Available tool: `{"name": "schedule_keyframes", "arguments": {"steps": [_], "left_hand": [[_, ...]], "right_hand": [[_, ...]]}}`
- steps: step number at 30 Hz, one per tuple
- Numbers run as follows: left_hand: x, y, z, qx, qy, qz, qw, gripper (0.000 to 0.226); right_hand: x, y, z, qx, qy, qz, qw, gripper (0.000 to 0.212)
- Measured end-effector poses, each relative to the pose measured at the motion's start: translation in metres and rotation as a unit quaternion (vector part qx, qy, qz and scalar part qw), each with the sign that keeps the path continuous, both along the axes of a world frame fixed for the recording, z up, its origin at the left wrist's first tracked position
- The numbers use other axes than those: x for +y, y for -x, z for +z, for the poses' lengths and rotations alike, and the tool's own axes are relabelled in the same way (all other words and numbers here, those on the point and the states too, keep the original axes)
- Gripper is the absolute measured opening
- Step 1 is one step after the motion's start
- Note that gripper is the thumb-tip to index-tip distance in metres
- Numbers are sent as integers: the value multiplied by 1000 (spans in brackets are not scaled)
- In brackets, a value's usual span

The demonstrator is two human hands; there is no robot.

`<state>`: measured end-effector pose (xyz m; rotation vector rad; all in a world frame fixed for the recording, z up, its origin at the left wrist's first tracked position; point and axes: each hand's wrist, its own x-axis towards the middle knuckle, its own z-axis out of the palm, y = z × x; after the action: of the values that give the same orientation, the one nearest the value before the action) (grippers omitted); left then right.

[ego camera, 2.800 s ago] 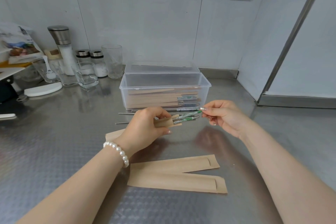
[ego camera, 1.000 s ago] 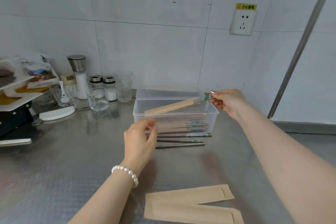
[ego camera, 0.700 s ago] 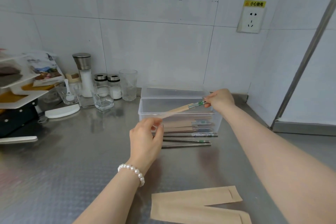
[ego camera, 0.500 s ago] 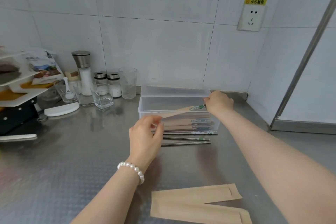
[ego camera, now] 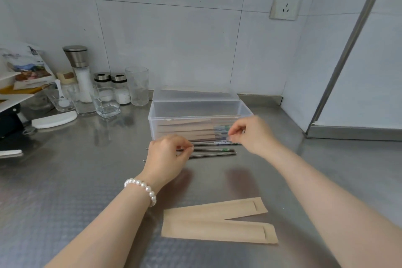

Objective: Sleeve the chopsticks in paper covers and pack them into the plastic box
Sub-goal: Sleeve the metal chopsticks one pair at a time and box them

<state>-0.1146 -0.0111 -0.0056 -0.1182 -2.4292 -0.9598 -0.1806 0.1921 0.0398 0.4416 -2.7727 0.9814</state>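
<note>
Both hands work mid-frame just in front of the plastic box [ego camera: 195, 113]. L hand [ego camera: 166, 156] sits centre frame, fingertips curled down onto the loose chopsticks [ego camera: 214, 149] on the steel counter [ego camera: 65, 191]; looks like a pinch on one of them, but the contact is partly hidden, so can't tell for sure. R hand [ego camera: 253, 134], right of centre, has fingers bent toward the patterned ends of the top chopsticks, close against the box's front wall; blurred, so can't tell if it grips or just touches.

Progress, judged from how things lie: box is open, lid [ego camera: 195, 93] lying behind it toward the wall, and a stack of sleeved pairs [ego camera: 187, 130] already lies inside w/ decorated tips poking out at the right. So a good part is done. Left: a few bare metal chopsticks in front of the box, plus two empty paper covers [ego camera: 217, 220] lower centre of frame, well apart from the hands, openings facing right. Likely 2 more pairs to sleeve & pack.

Upper left: salt grinder, shakers, glasses, not part of the job.
</note>
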Motion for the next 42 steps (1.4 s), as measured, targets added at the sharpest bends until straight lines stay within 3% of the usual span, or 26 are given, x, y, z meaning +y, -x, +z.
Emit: {"name": "schedule_keyframes", "arguments": {"steps": [4,9,17,20,23,25,27,30,32,38,42], "left_hand": [[4,4,-9,-50,104,-9,993,17],[6,13,-16,-73,127,6,989,18],[8,16,-16,-86,143,3,986,8],[9,12,-13,-81,142,-9,986,10],[17,2,-2,-46,105,-75,991,20],[29,-12,10,-94,75,-164,979,35],[41,-25,18,-151,116,-231,954,46],[55,-31,18,-177,221,-272,919,49],[58,-32,17,-193,237,-278,911,45],[55,-29,16,-253,196,-278,906,32],[50,-25,15,-261,113,-257,924,27]], "right_hand": [[16,-1,-29,-36,133,-33,990,16],[27,2,-35,-26,162,-44,986,5],[32,5,-39,-21,143,-35,989,6],[34,-1,-32,-53,130,12,990,18],[36,-14,-17,-134,8,117,984,20],[37,-21,-10,-172,-82,149,970,18],[35,-25,-6,-177,-115,150,966,19],[33,-27,-6,-167,-109,142,969,20],[33,-28,-7,-173,-117,146,967,19],[32,-29,-6,-189,-104,161,963,15],[31,-32,-3,-216,-47,189,957,14]]}}
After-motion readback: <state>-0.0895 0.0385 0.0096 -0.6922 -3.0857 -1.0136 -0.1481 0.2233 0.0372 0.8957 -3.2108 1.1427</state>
